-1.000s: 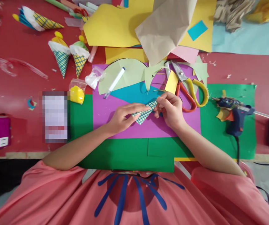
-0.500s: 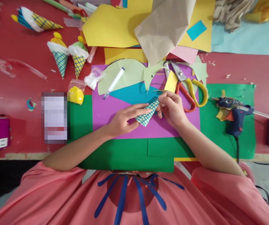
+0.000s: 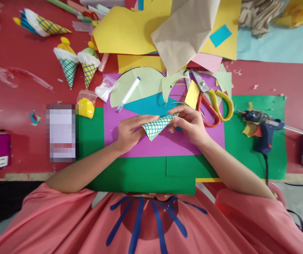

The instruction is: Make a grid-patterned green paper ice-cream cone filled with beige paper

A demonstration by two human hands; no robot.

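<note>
Both hands hold a light-green paper cone with a blue grid pattern (image 3: 155, 127) above a purple sheet (image 3: 167, 141). My left hand (image 3: 129, 132) grips its left side, fingers laid along the top edge. My right hand (image 3: 190, 123) pinches the right end between thumb and fingers. The cone's point faces down toward me. A blue paper piece (image 3: 147, 105) lies just behind the cone.
Scissors with yellow and red handles (image 3: 211, 97) and a blue glue gun (image 3: 262, 128) lie to the right. A white marker (image 3: 128, 93), a yellow lump in plastic (image 3: 86, 107) and finished paper cones (image 3: 79, 67) sit to the left. Coloured sheets pile at the back.
The cone has turned and shifted left, its wide edge now more level. My left hand slid left along it; my right hand followed and lowered a little.
</note>
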